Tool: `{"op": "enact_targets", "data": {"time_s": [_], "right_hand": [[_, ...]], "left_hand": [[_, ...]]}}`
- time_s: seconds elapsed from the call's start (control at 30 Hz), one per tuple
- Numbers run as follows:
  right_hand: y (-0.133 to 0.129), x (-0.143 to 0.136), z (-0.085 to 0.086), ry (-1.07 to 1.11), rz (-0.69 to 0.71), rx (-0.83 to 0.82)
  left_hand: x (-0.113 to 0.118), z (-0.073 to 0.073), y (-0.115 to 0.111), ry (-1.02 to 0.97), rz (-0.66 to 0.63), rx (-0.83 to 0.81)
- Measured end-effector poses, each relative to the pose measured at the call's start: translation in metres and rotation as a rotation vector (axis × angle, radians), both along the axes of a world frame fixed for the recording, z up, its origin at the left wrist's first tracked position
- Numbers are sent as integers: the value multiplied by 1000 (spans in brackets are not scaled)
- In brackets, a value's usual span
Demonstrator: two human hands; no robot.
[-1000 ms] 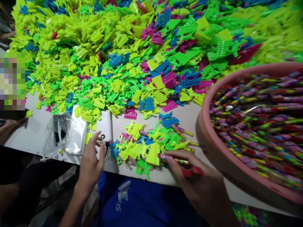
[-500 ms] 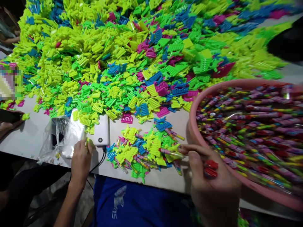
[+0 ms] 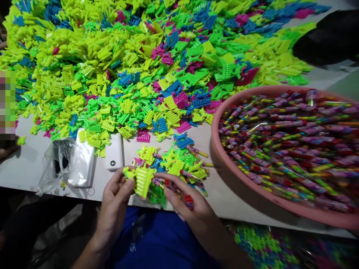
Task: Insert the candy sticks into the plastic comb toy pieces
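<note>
My left hand (image 3: 116, 198) pinches a yellow plastic piece (image 3: 142, 182) with a slatted body, above the table's front edge. My right hand (image 3: 193, 203) is closed on a thin wrapped candy tube (image 3: 158, 183), its end against the yellow piece. Something red (image 3: 188, 201) is tucked against my right palm. Behind both hands lies a small heap of yellow, green and blue pieces (image 3: 175, 164) mixed with candy tubes. A large pile of similar plastic pieces (image 3: 112, 74) covers the back of the table.
A pink basin (image 3: 217, 149) full of candy tubes stands at the right. Clear plastic bags (image 3: 81, 164) and a white power bank (image 3: 114, 151) lie left of the small heap. Another person's hand (image 3: 8, 151) rests at the left edge.
My left hand has moved right and my right hand left, away from the basin side. They now meet in front of the small heap, the yellow piece and the tube end together.
</note>
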State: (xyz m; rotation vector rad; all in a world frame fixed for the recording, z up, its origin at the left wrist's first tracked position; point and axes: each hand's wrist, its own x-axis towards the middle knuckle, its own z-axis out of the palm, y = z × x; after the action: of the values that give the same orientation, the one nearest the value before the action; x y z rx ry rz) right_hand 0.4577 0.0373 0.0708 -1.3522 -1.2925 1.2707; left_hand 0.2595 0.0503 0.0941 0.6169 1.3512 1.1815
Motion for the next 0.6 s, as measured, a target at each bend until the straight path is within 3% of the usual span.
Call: {"op": "enact_targets", "data": {"time_s": [0.1, 0.2, 0.4, 0.6], "right_hand": [[-9, 1, 3, -16, 85, -40], [-15, 7, 6, 20, 53, -61], [-1, 15, 20, 112, 68, 24], [1, 13, 28, 46, -43, 58]], "left_hand": [[15, 3, 2, -49, -65, 33], [20, 9, 4, -56, -89, 55], [25, 19, 2, 48, -114, 140], [32, 23, -4, 192, -84, 171]]}}
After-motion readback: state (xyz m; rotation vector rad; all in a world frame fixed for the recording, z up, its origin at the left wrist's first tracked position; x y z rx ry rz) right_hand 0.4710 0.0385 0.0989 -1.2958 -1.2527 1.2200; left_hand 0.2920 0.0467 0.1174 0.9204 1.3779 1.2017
